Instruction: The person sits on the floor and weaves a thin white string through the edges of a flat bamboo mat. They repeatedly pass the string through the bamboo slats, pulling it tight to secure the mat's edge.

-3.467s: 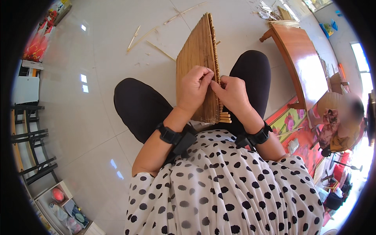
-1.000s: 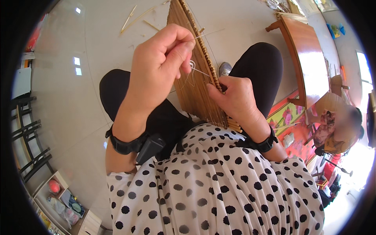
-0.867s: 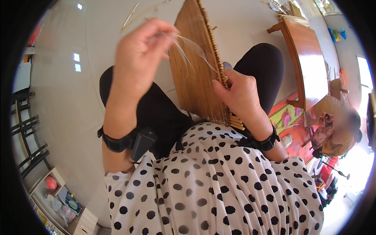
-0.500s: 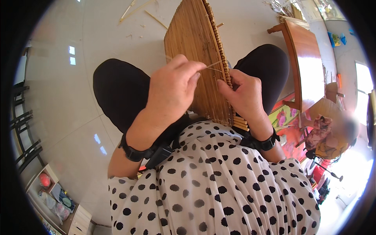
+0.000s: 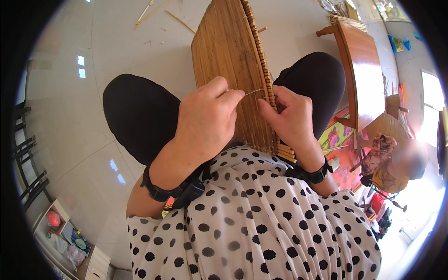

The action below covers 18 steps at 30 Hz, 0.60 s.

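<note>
Between my knees stands a brown panel (image 5: 226, 42) of thin stalks laid side by side, with a knobbly bound edge (image 5: 262, 55) along its right side. My left hand (image 5: 200, 119) is closed in a pinch on a thin pale thread (image 5: 253, 91), which runs taut from the fingertips across to that edge. On the other side, my right hand (image 5: 296, 112) grips the bound edge, thumb on the panel's face and fingers partly hidden behind it. Just below the right hand, several round stalk ends (image 5: 286, 152) stick out near my lap.
Loose stalks (image 5: 181, 21) and scraps lie on the tiled floor beyond the panel. A wooden bench (image 5: 357, 65) stands at the right, by a bundle of stalks. Another person (image 5: 392, 158) sits at the lower right. A low cabinet (image 5: 95, 263) is at the lower left.
My left hand has moved slightly down, and the thread between it and the edge is now nearly level. The right hand keeps its grip slightly lower; the view has shifted a little.
</note>
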Motion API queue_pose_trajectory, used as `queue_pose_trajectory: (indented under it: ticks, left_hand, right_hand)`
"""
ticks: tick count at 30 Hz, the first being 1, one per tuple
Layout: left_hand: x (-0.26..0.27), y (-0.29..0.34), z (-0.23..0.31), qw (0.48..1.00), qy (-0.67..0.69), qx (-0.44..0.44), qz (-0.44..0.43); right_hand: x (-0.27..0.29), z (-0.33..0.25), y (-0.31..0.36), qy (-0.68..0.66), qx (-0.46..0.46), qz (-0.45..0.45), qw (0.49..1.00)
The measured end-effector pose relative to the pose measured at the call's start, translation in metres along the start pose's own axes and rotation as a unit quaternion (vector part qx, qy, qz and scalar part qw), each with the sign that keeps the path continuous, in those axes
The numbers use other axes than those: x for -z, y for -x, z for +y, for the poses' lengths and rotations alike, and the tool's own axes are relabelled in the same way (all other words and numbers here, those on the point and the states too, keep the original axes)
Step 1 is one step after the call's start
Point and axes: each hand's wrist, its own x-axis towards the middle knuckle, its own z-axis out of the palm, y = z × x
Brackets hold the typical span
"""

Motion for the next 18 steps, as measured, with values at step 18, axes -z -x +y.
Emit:
queue_pose_trajectory:
  ticks: [18]
  left_hand:
    - [0.0028, -0.0005, 0.0021, 1.0, -0.006, -0.017, 0.006]
  right_hand:
    - [-0.0008, -0.0074, -0.0005, -0.019, -0.003, 0.007, 1.0]
